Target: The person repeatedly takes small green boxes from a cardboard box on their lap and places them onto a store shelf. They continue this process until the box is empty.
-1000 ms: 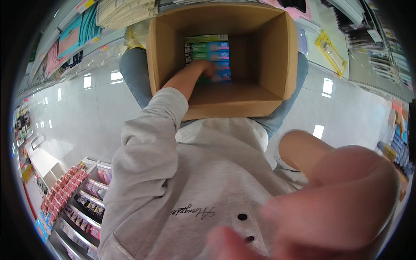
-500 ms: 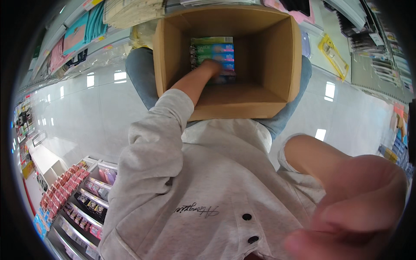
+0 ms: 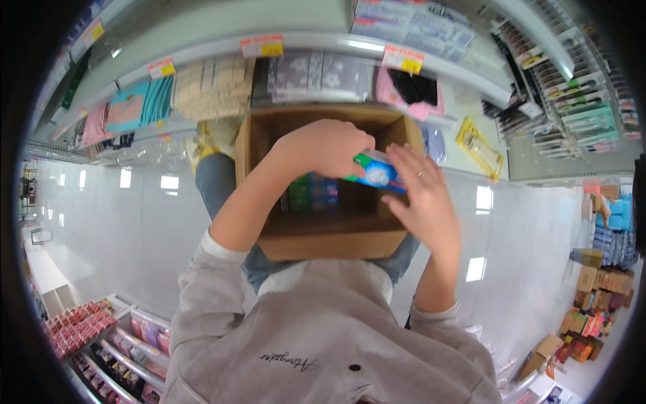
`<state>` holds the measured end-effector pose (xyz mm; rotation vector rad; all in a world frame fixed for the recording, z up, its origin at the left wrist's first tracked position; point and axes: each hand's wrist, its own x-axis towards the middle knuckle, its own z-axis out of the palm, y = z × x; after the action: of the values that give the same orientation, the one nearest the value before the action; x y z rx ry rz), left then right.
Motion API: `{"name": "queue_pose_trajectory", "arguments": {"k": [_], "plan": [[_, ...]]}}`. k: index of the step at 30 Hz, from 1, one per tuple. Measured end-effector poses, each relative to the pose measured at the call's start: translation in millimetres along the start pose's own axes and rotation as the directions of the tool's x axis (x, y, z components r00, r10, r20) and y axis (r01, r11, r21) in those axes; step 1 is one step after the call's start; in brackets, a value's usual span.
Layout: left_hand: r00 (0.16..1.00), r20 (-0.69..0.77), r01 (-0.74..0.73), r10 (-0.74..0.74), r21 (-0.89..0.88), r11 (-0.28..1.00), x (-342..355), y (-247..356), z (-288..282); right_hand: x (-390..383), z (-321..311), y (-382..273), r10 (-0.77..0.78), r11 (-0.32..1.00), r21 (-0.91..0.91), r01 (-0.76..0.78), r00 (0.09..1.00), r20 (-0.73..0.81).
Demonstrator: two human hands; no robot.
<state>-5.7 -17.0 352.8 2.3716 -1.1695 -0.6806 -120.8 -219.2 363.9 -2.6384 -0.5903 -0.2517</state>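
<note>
Blue oblong carton (image 3: 378,174), seemingly glossy, touches left hand (image 3: 331,145) and right hand (image 3: 426,196).

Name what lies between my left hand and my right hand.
The head view shows a blue-and-green carton between your left hand and right hand, over the open cardboard box.

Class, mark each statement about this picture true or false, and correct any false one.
1. The left hand and right hand are both at a blue-and-green box. True.
2. The ring is on the left hand. False: it is on the right hand.
3. More small boxes are inside the carton. True.
4. The carton is sealed shut. False: it is open.
5. The sleeves are black. False: they are pale grey.
</note>
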Motion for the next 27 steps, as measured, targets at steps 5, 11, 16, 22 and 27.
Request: {"name": "queue_pose_trajectory", "arguments": {"k": [5,11,16,22,27], "plan": [[0.962,-0.217,-0.118,0.166,0.219,0.969,-34.4,51.4,-66.1,23.5,-17.9,-22.5,-0.036,0.996,-0.086,0.011,0.954,-0.299],[0.201,-0.862,-0.366,0.466,0.375,0.852,-32.9,74.0,-167.7,55.0,-98.5,-6.5,-0.009,1.000,-0.029,-0.011,0.783,-0.621],[-0.100,-0.858,-0.040,0.503,0.509,0.860,10.3,32.1,-226.1,125.3,-177.3,-11.0,-0.199,0.965,-0.262,0.020,0.707,-0.679],[0.036,-0.799,0.318,0.601,0.579,0.751,47.6,2.6,-215.0,248.4,-209.4,19.3,-0.484,0.778,-0.617,0.117,0.738,-0.470],[0.008,-0.827,0.302,0.562,0.538,0.787,57.1,7.6,-211.4,340.2,-203.1,47.4,-0.447,0.701,-0.712,-0.050,0.746,-0.493]]}}
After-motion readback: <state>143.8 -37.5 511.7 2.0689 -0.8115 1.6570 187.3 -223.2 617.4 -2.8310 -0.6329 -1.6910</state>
